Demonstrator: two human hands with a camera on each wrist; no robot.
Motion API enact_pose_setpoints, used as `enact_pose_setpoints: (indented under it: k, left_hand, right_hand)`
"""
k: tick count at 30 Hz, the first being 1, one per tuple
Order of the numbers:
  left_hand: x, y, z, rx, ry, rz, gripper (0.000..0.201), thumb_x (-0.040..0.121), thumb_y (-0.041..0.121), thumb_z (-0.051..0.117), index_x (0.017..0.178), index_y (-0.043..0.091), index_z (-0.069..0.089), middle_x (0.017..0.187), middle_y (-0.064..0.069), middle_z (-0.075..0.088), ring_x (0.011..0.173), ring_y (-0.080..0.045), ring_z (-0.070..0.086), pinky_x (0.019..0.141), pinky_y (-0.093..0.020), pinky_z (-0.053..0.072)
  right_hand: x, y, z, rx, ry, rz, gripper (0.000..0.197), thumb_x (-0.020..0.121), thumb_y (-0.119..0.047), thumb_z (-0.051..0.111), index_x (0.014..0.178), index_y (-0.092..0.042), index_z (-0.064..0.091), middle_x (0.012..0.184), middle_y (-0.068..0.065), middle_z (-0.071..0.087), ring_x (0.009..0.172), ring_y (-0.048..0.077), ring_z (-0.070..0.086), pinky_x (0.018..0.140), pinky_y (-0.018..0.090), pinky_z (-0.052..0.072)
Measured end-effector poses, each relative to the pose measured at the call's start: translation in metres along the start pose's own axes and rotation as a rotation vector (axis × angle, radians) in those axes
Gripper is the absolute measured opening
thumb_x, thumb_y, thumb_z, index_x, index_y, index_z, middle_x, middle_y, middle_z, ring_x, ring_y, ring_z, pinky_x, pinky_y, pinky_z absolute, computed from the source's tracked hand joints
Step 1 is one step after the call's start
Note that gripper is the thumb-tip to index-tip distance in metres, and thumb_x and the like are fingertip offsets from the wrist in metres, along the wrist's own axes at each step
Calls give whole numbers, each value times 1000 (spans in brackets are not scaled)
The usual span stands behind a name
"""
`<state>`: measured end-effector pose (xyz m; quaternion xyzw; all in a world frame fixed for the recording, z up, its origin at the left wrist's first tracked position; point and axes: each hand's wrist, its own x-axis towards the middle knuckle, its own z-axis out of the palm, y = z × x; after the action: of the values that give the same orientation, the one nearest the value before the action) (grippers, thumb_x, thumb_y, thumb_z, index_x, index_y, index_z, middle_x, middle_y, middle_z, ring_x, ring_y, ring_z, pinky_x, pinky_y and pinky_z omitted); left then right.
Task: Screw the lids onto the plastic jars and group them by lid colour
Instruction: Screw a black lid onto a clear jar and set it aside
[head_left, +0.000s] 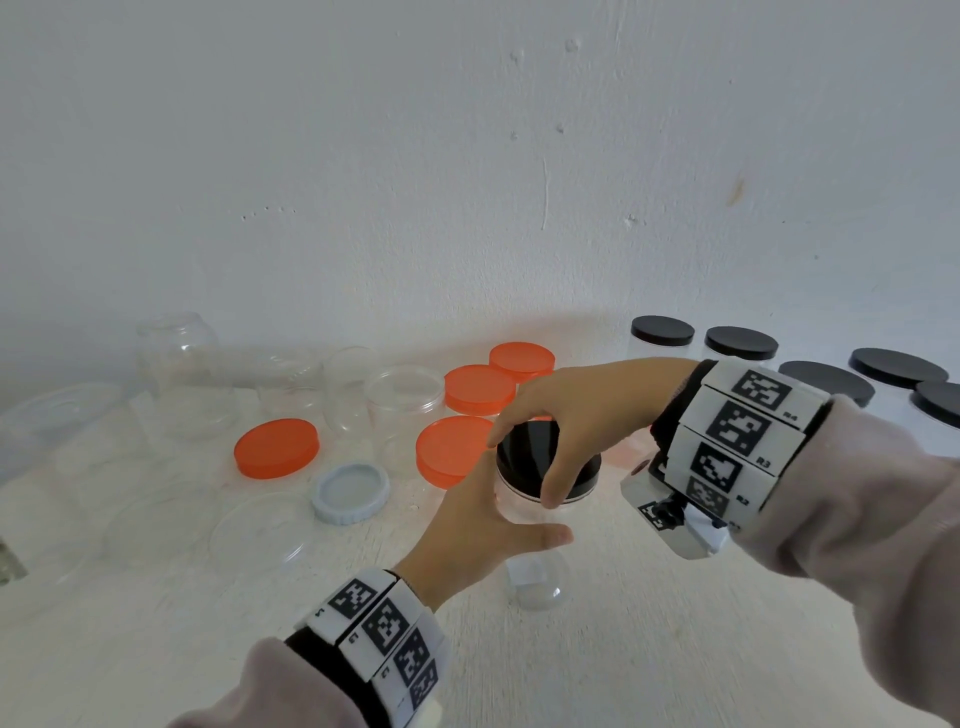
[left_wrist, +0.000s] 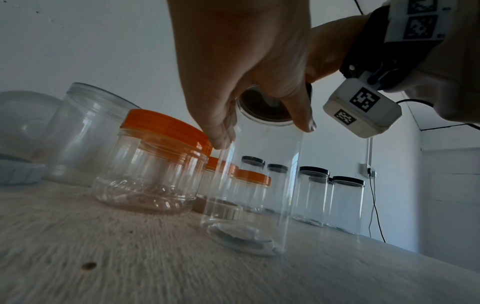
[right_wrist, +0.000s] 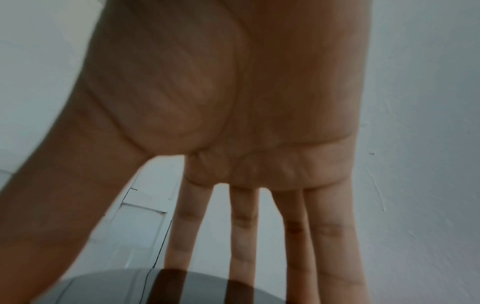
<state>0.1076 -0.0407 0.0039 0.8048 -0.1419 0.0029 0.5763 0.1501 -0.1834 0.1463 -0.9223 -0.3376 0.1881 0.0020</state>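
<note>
Head view, right hand (head_left: 576, 415) fingers curled on black lid (head_left: 535, 452), left hand (head_left: 483, 525) wrapping tall jar (head_left: 535, 571), orange-lidded jars (head_left: 478, 389) just behind.

Head view high, looking down; left wrist low; right wrist close, perhaps upward.

Your jar (head_left: 535, 519) was clear, glossy plastic at frame centre, its black lid (head_left: 545, 449) smooth and shiny. The orange lids (head_left: 480, 388) left of it looked matt plastic; the grey lid (head_left: 350, 492) had a ribbed edge. The table (left_wrist: 130, 267) was pale, rough-grained wood. Your sleeves (head_left: 857, 519) were soft cloth.
</note>
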Motion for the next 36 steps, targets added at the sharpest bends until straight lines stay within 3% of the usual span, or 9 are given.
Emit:
enact_pose_setpoints:
  k: [4,7,9,15,20,25,27,32,36]
  left_hand:
    - [0,-1,0,12,1,-11,80,61,38,88,121,55,38,114,37,56,106,23,46,76,4,37]
    - [1,-2,0,14,-1,-14,77,61,40,88,118,56,38,114,34,57,105,24,46,75,4,38]
    - [1,-2,0,15,-1,-16,75,62,40,88,116,55,39,115,32,57,104,25,45,74,2,38]
    - [0,0,1,7,7,13,82,63,31,89,123,52,37,113,36,56,106,24,46,77,5,36]
    - [0,0,1,5,3,25,88,63,31,89,129,50,32,115,37,53,106,26,44,78,6,34]
    - [-1,-1,-1,3,-9,-1,76,63,36,88,119,54,39,112,39,56,106,23,46,78,4,37]
    - [-1,-1,-1,6,-10,-4,76,63,37,88,118,55,39,113,40,55,106,24,45,77,3,37]
    - [-1,1,0,-1,-2,14,78,62,32,88,120,52,40,113,40,55,108,20,48,78,3,37]
    - [-1,1,0,-6,-9,26,79,63,30,88,123,49,41,114,39,55,109,19,49,79,5,35]
  right_hand:
    - [2,-3,3,-31,32,32,64,68,-62,74,125,-45,52,120,-20,46,115,8,45,97,36,45]
    - [5,-6,9,-49,76,112,62,70,-74,64,117,-34,53,106,-14,52,98,11,55,80,34,54]
    - [6,-7,11,-76,90,126,64,73,-75,60,117,-31,51,101,-15,50,92,9,53,71,26,47]
    - [-2,-4,0,33,-62,15,69,71,-45,80,129,-53,44,123,-23,38,121,8,39,100,36,41]
    - [-1,-2,1,40,-49,-17,61,72,-45,79,126,-51,49,119,-24,40,119,9,41,98,35,43]
    - [5,-6,9,-31,11,115,63,75,-70,63,127,-38,45,116,-11,51,103,15,56,78,35,56]
    - [7,-8,11,-77,33,138,66,76,-73,58,128,-34,44,114,-9,53,98,14,55,68,28,49]
    - [0,-9,-3,-36,-104,77,75,70,-49,79,133,-48,39,133,-15,40,122,13,43,98,38,44]
    - [-4,-10,-6,-14,-82,28,67,70,-44,81,127,-50,46,125,-18,43,121,13,44,100,40,44]
